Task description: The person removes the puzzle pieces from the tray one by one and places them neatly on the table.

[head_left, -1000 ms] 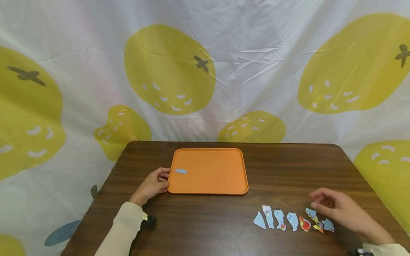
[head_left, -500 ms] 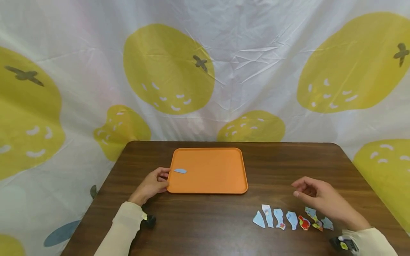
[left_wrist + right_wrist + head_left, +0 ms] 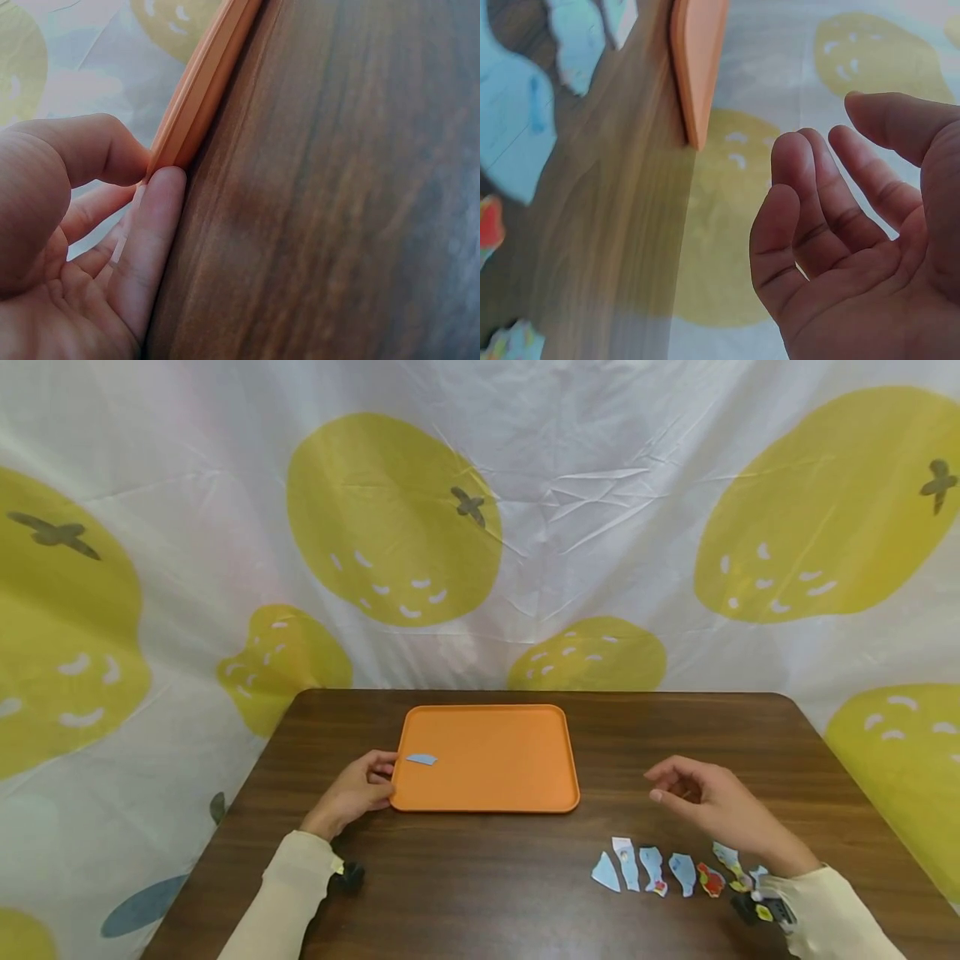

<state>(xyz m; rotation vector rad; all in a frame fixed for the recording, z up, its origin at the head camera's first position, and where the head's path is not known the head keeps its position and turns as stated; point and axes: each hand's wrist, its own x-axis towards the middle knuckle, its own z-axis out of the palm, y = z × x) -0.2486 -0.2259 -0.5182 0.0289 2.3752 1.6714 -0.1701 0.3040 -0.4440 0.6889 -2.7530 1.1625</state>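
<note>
An orange tray (image 3: 495,772) lies toward the back of the table, with one small light-blue torn paper piece (image 3: 422,759) on its left side. My left hand (image 3: 351,792) holds the tray's left rim; in the left wrist view thumb and finger pinch the tray edge (image 3: 199,90). To the right of the tray, my right hand (image 3: 716,802) hovers over the table with loosely bent fingers and nothing in them. Below it, a row of torn picture pieces (image 3: 682,873), blue with red and yellow bits, lies on the wood. My right wrist partly covers the rightmost piece.
The dark wooden table (image 3: 480,885) ends at a back edge against a hanging cloth (image 3: 570,527) printed with yellow fruit. A black wrist device (image 3: 765,910) sits at my right cuff.
My right hand has moved left and away from me, from beside the right end of the pieces toward the tray. The left hand keeps its place at the tray.
</note>
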